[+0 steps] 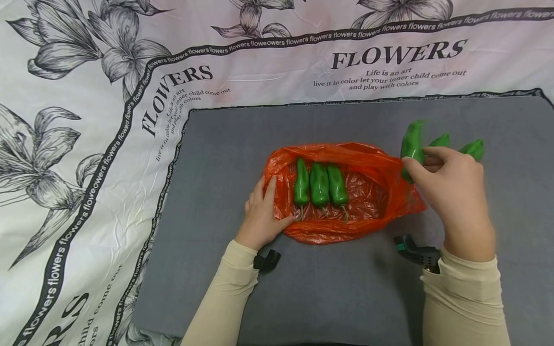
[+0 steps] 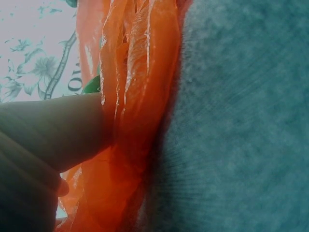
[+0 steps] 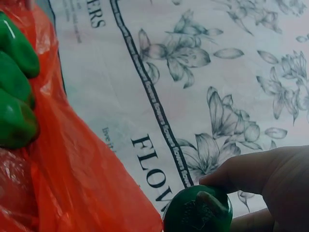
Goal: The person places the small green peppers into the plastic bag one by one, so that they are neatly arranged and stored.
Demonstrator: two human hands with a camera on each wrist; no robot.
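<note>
Three green peppers (image 1: 319,185) lie side by side inside a crinkled red plastic bag (image 1: 333,234), stems toward me. My left hand (image 1: 259,218) grips the bag's left end, its thumb over the near rim; in the left wrist view the orange-looking film (image 2: 145,87) covers the thumb's tip. Over the bag's right end, my right hand (image 1: 459,192) pinches another green pepper (image 1: 412,144) between thumb and fingers. The right wrist view shows this held pepper (image 3: 195,210) end-on, beside the bag's wall (image 3: 87,164).
Two more green peppers, one (image 1: 440,140) nearer the bag and one (image 1: 473,149) farther right, show partly behind my right hand. The grey table (image 1: 207,269) lies under everything. A white floral cloth (image 1: 268,72) borders its far and left sides.
</note>
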